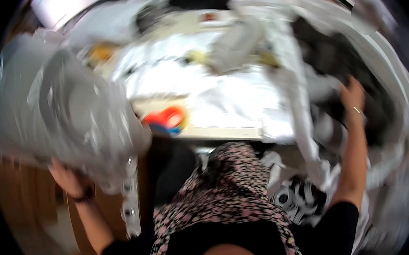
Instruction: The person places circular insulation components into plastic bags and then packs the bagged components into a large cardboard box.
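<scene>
My left hand [70, 179] is against the lower edge of a big clear plastic bag [64, 103] full of pale grey rounded parts. Its fingers are partly hidden and blurred there, so I cannot tell whether they grip the plastic. On the right, my right hand [353, 93] reaches into a large white plastic bag [405, 103]. Its fingers are closed at the end of a pale grey rounded part [322, 88], blurred by motion. Another grey part [328, 131] lies just nearer in the same bag, with dark material [377, 92] around it.
A bright worktable [242, 134] spans the middle, with an orange-red tape roll [171, 116] near its front edge. A grey part [236, 44] lies farther back. Below right are several white ring-shaped pieces [296, 199]. Cardboard [96, 214] is at lower left.
</scene>
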Motion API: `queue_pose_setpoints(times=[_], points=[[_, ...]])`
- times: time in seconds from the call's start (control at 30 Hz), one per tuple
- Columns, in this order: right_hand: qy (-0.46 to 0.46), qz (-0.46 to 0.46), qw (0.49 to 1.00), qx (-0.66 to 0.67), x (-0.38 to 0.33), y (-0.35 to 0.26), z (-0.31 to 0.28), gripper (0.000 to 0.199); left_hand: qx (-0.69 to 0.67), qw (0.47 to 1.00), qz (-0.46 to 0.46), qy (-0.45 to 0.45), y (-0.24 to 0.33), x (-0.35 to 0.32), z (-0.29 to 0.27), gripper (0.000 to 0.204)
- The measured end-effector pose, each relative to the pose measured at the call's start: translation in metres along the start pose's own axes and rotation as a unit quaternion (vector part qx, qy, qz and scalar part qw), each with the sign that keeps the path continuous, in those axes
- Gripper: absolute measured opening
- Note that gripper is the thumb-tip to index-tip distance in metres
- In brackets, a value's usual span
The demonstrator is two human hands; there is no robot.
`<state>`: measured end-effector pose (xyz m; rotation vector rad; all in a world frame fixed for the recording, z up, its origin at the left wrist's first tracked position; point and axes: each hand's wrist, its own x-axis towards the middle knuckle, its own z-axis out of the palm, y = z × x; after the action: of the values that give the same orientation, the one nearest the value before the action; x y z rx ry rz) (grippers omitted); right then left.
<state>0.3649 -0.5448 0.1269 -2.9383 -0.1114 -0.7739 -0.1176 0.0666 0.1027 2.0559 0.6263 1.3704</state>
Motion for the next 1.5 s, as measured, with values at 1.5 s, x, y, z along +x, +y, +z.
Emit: queue_pose_setpoints(times=[1.5], points=[[-0.294, -0.153, 0.928, 0.169, -0.325, -0.23, 0.101, 0.064, 0.519, 0.776, -0.358, -0.005, -0.416, -0.094, -0.06, 0.046]])
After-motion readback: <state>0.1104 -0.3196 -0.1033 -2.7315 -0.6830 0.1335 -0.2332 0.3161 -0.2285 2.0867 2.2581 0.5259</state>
